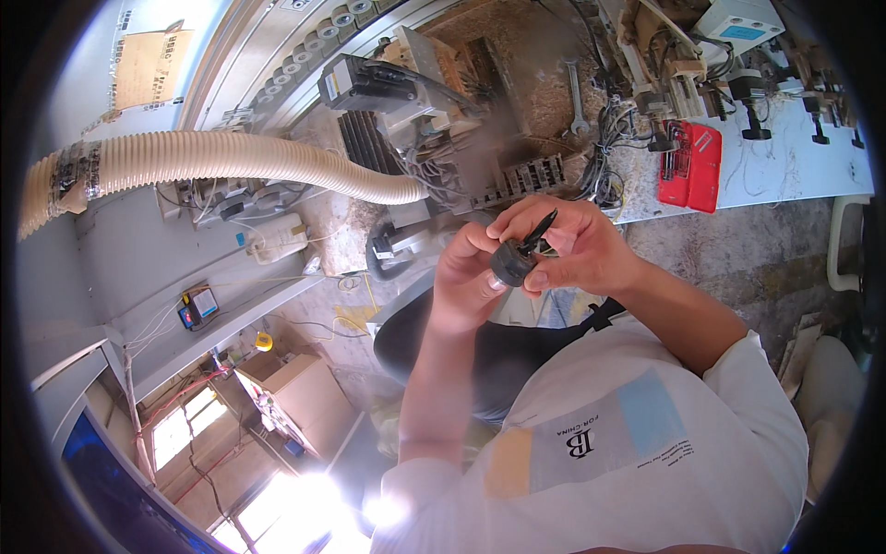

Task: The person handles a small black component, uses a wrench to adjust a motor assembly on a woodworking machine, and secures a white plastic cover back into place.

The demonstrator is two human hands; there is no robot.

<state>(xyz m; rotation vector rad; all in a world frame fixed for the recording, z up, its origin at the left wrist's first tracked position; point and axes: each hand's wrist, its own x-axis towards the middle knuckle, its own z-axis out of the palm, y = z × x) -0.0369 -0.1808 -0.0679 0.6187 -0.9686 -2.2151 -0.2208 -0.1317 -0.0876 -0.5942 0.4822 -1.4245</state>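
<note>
Both my hands meet in the middle of the view, in front of my body. Between them is a dark round tool holder point(511, 264) with a ribbed-looking rim. A slim black pointed bit point(540, 231) sticks up from it, tilted to the right. My left hand point(464, 272) is closed around the holder's left side, thumb against its lower edge. From the right, my right hand point(591, 245) grips the same holder, its thumb at the lower right and its fingers curled over the top. The fingers cover part of the holder.
Beyond my hands stands a dusty machine with a black motor point(369, 85) and bundled cables point(609, 148). A ribbed cream hose point(249, 157) crosses the left side. A wrench point(578, 97) lies on the dusty bed. An open red tool case point(703, 171) rests on the white surface at right.
</note>
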